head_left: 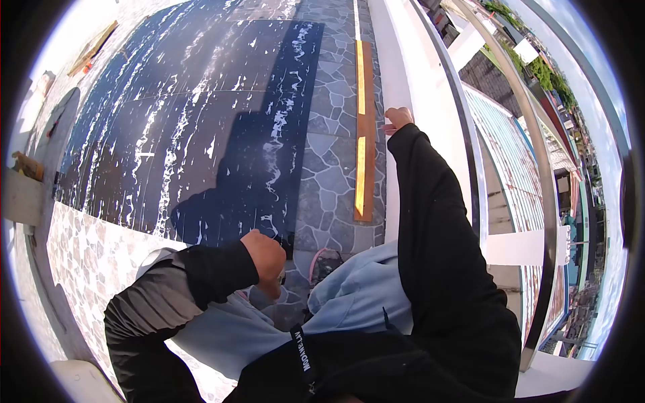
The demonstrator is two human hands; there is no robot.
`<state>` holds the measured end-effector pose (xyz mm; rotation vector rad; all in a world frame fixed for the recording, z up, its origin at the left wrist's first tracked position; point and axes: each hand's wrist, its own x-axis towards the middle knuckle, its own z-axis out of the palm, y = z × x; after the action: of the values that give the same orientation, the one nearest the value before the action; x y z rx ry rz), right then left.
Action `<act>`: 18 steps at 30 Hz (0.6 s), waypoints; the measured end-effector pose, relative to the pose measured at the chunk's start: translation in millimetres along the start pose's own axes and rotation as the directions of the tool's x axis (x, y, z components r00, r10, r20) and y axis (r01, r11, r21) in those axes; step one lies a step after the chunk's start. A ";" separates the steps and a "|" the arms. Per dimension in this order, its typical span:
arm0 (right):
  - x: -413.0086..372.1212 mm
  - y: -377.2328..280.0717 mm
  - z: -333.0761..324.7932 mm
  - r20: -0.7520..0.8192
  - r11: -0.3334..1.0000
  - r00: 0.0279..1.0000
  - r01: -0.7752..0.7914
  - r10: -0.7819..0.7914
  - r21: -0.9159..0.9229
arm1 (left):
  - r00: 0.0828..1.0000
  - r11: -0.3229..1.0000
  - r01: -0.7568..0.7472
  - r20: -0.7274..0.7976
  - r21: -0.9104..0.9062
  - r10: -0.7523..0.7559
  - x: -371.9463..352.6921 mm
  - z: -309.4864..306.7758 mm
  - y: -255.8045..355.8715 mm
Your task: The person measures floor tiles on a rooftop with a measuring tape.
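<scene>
My left hand [265,258] is curled closed above my knees, beside the near edge of a dark, glossy panel [201,121] with white streaks. Its fingertips are mostly hidden, so what it holds cannot be made out. My right hand [399,119] reaches forward at the foot of the white wall [430,101], its fingers bent together; anything in them is too small to tell. Just left of that hand, a long brown board [366,127] with yellow strips lies on the stone-patterned floor [329,141].
A metal railing [537,134] runs along the right, with corrugated roofs [507,148] beyond it. A wooden piece [94,47] lies at the far left. Near the left edge stands a pale block [21,195]. One shoe [326,263] shows between my legs.
</scene>
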<state>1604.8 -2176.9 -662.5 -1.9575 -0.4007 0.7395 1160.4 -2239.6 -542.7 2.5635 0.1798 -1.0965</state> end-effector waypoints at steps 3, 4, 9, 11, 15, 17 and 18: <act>-0.8 3.1 -2.8 0.118 1.000 0.993 0.020 -0.019 -0.008 | 0.999 1.000 -0.030 -0.041 0.003 0.030 -3.6 4.8 0.7; 3.0 5.9 -2.8 0.117 1.000 0.993 0.019 -0.018 -0.008 | 0.998 0.999 -0.046 -0.049 0.004 0.047 -4.3 5.8 0.8; 16.7 11.6 4.1 0.283 0.981 0.956 -0.020 0.074 -0.191 | 0.998 0.998 -0.059 -0.018 -0.015 0.059 -8.8 3.2 1.7; 21.0 12.9 5.6 0.285 0.981 0.954 -0.035 0.090 -0.192 | 0.998 0.998 -0.055 -0.007 -0.008 0.055 -9.9 0.7 1.8; 22.1 12.5 1.7 0.333 0.983 0.937 -0.045 0.103 -0.177 | 0.999 0.999 -0.037 0.002 0.009 0.037 -9.9 -2.6 2.5; 21.8 13.3 0.8 0.320 0.983 0.942 -0.049 0.105 -0.179 | 0.999 0.999 -0.031 0.009 0.015 0.031 -10.0 -3.3 3.6; 21.7 13.7 1.0 0.308 0.982 0.945 -0.052 0.107 -0.183 | 0.999 0.999 -0.038 0.002 0.011 0.038 -10.5 -3.3 4.0</act>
<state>1620.3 -2170.6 -682.0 -2.0281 -0.5980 1.1109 1156.4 -2241.9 -531.9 2.5646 0.1236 -1.0893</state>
